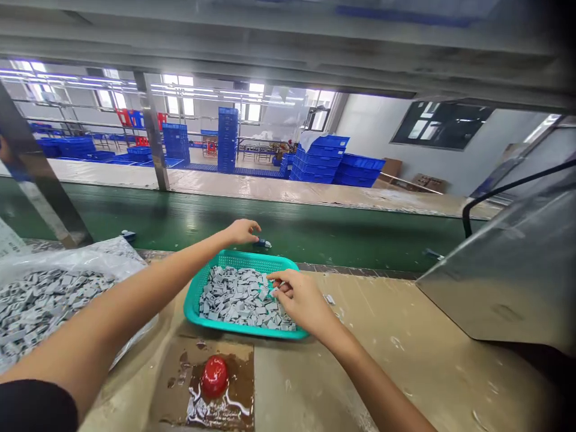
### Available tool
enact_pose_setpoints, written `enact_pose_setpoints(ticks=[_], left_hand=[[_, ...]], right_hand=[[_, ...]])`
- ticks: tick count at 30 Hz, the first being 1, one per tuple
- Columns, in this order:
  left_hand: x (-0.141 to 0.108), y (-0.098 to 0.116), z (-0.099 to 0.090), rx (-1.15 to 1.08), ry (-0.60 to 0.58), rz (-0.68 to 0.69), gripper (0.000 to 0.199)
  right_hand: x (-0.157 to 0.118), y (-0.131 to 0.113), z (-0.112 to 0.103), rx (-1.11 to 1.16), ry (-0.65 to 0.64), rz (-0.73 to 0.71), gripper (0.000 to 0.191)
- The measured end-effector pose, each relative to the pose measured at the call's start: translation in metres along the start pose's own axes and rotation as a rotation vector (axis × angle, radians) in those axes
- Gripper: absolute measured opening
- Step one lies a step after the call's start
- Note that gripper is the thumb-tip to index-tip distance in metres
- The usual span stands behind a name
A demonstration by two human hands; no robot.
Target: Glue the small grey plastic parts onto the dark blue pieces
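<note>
My left hand (243,231) reaches over the green conveyor belt, its thumb and fingers apart. Just at its fingertips a small dark blue part with a whitish end (263,243) lies on the belt; whether they touch is unclear. Above the right side of a teal plastic basket (245,329), my right hand (294,295) has thumb and fingers pinched on a small light grey plastic piece (273,291). Many similar grey plastic pieces (236,298) fill the basket.
A clear bag of grey pieces (49,300) lies at left. A red rounded object (215,377) sits on wet, brown-stained cardboard (173,384). More dark parts (128,235) ride the belt (360,237). Metal posts (152,132) and a tilted panel (513,282) flank the workspace.
</note>
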State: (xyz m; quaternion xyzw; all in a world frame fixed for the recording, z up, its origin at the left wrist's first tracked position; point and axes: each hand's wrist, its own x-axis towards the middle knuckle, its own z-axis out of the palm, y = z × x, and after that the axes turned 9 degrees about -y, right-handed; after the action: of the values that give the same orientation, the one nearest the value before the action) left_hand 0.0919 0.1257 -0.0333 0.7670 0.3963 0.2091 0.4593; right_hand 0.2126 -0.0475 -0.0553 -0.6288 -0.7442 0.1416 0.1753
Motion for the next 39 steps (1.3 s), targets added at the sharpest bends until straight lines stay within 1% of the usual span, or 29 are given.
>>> enact_pose_setpoints(ticks=[2, 4, 6, 8, 10, 13, 16, 18, 19, 20, 22, 25, 27, 29, 31, 33, 35, 37, 39], left_hand=[[0.02, -0.003, 0.013, -0.014, -0.035, -0.024, 0.021], [0.029, -0.008, 0.018, -0.065, -0.043, -0.051, 0.025], [0.026, -0.011, 0.013, -0.151, -0.03, -0.071, 0.026], [0.013, -0.009, 0.003, -0.272, -0.002, -0.08, 0.026], [-0.011, -0.003, -0.006, -0.423, 0.029, -0.082, 0.022], [-0.065, 0.012, -0.012, -0.642, 0.051, -0.065, 0.015], [-0.127, 0.019, -0.011, -0.864, 0.023, -0.059, 0.011], [-0.163, 0.017, -0.007, -0.982, -0.01, -0.067, 0.005], [-0.177, 0.015, -0.005, -1.0, -0.034, -0.065, 0.002], [-0.188, 0.011, -0.002, -0.985, -0.067, -0.06, 0.001], [-0.203, 0.005, 0.007, -0.928, -0.133, -0.075, 0.007], [-0.214, 0.001, 0.02, -0.99, -0.239, -0.167, 0.014], [-0.217, 0.002, 0.027, -1.055, -0.312, -0.172, 0.009], [-0.219, 0.003, 0.031, -1.067, -0.359, -0.123, 0.001], [-0.22, 0.002, 0.032, -1.04, -0.382, -0.087, 0.007], [-0.221, -0.001, 0.034, -1.003, -0.384, -0.06, 0.008], [-0.221, -0.004, 0.034, -0.929, -0.369, -0.03, 0.009], [-0.221, -0.005, 0.033, -0.784, -0.334, -0.002, 0.007], [-0.221, -0.004, 0.031, -0.615, -0.3, 0.009, 0.007]], right_hand=[[-0.001, 0.005, -0.004, 0.178, 0.041, 0.024, 0.028], [-0.005, 0.008, -0.008, 0.378, 0.067, 0.044, 0.019], [-0.009, 0.009, -0.01, 0.5, 0.083, 0.047, 0.015], [-0.012, 0.007, -0.01, 0.575, 0.093, 0.023, 0.015], [-0.013, 0.002, -0.009, 0.669, 0.099, 0.011, 0.015], [-0.013, -0.013, -0.004, 0.825, 0.087, 0.056, 0.014], [-0.017, -0.031, 0.002, 0.988, 0.077, 0.074, 0.017], [-0.025, -0.043, 0.005, 1.06, 0.091, 0.061, 0.02], [-0.03, -0.049, 0.006, 1.071, 0.101, 0.05, 0.021], [-0.035, -0.055, 0.006, 1.065, 0.117, 0.036, 0.022], [-0.046, -0.067, 0.007, 1.007, 0.169, -0.003, 0.021], [-0.057, -0.086, 0.011, 0.874, 0.243, -0.094, 0.015], [-0.061, -0.097, 0.015, 0.755, 0.284, -0.161, 0.014], [-0.064, -0.104, 0.021, 0.609, 0.339, -0.22, 0.023], [-0.067, -0.105, 0.027, 0.492, 0.39, -0.259, 0.033], [-0.069, -0.102, 0.031, 0.433, 0.396, -0.282, 0.035], [-0.07, -0.097, 0.034, 0.406, 0.37, -0.298, 0.034], [-0.07, -0.091, 0.034, 0.395, 0.335, -0.32, 0.032], [-0.071, -0.086, 0.033, 0.386, 0.304, -0.356, 0.025]])
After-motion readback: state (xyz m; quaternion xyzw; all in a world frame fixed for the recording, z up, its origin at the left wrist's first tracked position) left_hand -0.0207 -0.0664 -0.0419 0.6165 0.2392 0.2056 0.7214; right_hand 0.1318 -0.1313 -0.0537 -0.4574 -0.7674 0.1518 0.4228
